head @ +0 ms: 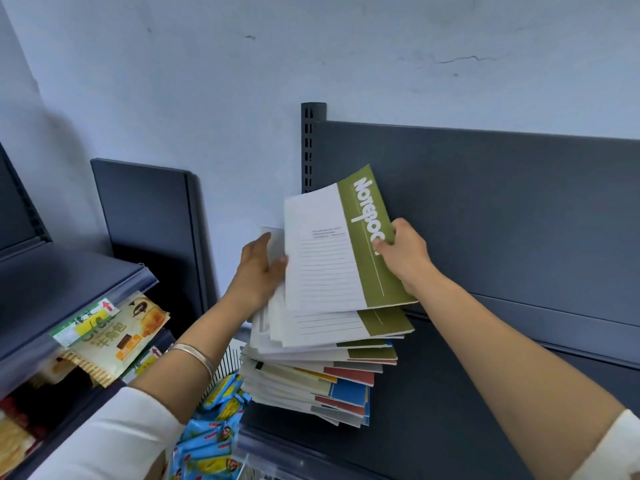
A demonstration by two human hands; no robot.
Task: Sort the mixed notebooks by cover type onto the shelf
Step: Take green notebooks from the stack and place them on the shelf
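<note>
1. Behind, a pale wall (311, 46) is seen, marked by a thin crack.
2. A dark grey shelf (485, 393) is set against it, with a back panel (502, 202) and a slotted post (308, 147) at the left end.
3. A fanned stack (311, 375) of notebooks is laid on the shelf's left end; green, red, blue and yellow cover bands are shown.
4. A green-and-white notebook (332, 258) is held tilted just above the stack, its upper corner in front of the panel.
5. The notebook's green right edge is gripped by the right hand (405, 258), thumb on the cover and fingers curled behind.
6. The left edges of the stack's upper notebooks are pinched by the left hand (258, 275), thumb in front.
7. Blue packets (214, 427) are piled below the stack, at lower left.
8. A silver bangle (194, 355) is worn on the left wrist.
</note>
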